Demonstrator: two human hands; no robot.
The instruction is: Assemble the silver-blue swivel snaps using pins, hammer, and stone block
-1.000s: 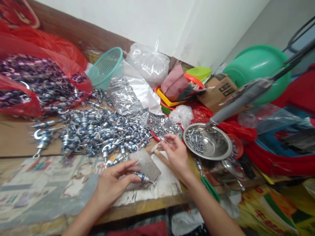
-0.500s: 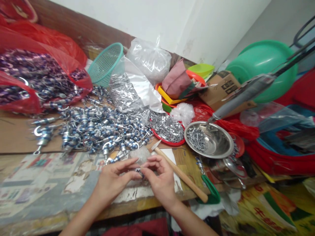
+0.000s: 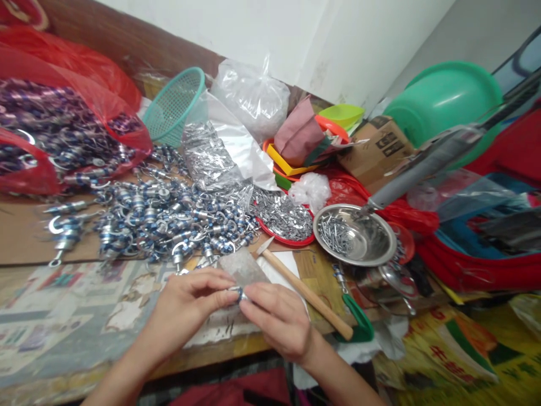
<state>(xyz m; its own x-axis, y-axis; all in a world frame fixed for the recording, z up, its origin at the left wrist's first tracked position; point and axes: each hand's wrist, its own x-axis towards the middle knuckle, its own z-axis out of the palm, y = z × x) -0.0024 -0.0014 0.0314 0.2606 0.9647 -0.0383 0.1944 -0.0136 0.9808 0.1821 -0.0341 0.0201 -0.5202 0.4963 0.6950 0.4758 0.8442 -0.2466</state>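
Note:
Between my fingertips is a small blue-and-silver metal fitting, mostly covered by them. My left hand pinches its left end between thumb and fingers. My right hand closes on the other end, fingers pressed together. Just beyond the hands lies a pale block on the workbench. A hammer with a wooden handle rests to the right of the block. Behind my left hand spreads a heap of blue-and-silver hooked fittings.
A red dish of flat metal pieces and a steel bowl with pins stand behind the hammer. A grey-handled tool leans over the bowl. At left is a red bag of purple fittings; a teal basket tilts beside it.
My right hand has turned so its back faces up more, with its fingers straighter along the fitting. More of the pale block shows. The whole view has shifted slightly.

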